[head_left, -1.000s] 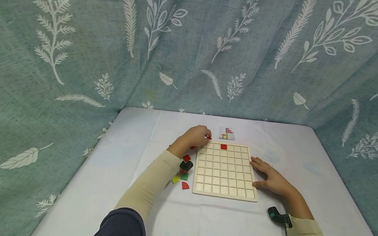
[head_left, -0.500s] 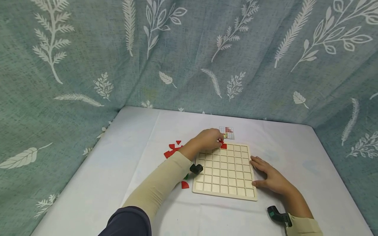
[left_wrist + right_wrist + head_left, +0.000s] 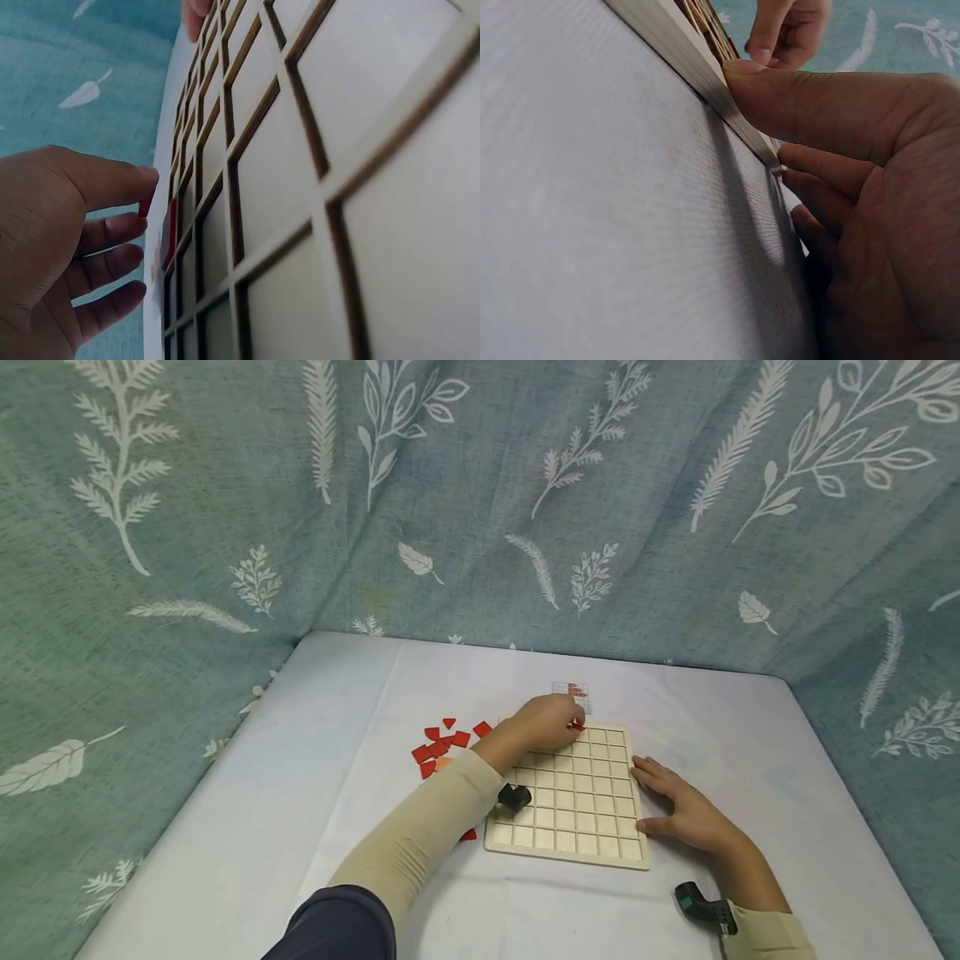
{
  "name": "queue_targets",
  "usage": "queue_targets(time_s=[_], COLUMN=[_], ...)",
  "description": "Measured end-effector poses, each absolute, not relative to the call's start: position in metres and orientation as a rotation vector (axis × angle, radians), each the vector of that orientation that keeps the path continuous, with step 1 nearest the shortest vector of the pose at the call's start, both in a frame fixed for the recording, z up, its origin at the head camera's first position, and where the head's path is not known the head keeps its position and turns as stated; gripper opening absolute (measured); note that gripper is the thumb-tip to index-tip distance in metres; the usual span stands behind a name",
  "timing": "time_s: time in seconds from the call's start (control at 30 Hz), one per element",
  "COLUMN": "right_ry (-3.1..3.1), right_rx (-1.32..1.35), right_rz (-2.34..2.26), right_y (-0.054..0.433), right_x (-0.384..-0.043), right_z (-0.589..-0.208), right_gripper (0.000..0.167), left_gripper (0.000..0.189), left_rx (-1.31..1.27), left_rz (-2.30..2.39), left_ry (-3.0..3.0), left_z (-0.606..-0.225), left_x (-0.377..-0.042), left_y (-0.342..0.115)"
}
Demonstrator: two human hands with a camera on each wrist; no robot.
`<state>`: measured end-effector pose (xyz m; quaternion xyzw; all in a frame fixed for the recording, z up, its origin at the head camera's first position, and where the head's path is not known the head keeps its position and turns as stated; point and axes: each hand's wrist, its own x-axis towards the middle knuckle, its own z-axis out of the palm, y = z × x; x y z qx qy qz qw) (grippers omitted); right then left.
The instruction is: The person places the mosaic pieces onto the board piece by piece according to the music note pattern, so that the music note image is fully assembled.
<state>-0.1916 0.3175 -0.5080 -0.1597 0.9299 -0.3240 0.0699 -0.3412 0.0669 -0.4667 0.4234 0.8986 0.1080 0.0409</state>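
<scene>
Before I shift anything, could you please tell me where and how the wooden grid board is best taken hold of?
Probably by its right rim, coming from the right, where the right hand touches it. The wooden grid board lies flat on the white tabletop, but that thin rim stands above the cloth; the left hand pinches a red piece at the far side.

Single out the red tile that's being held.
It's the red tile pinched in the left grip, at the far edge of the board; the other red tiles rest on the table or the board.
</scene>
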Motion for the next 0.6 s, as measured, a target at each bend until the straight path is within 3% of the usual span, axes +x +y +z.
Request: queue_targets(time_s=[0.6], right_ry=[2.811], right_rx=[-0.460], right_rz=[-0.953], right_y=[0.3169], right_x=[-0.1920], right_z=[-0.5087], right_gripper=[0.090], left_gripper=[0.018], left_rx=[1.280], left_rz=[0.263], left_ry=[2.764], left_z=[-0.4739], left_x=[-0.3392], left_y=[0.0766])
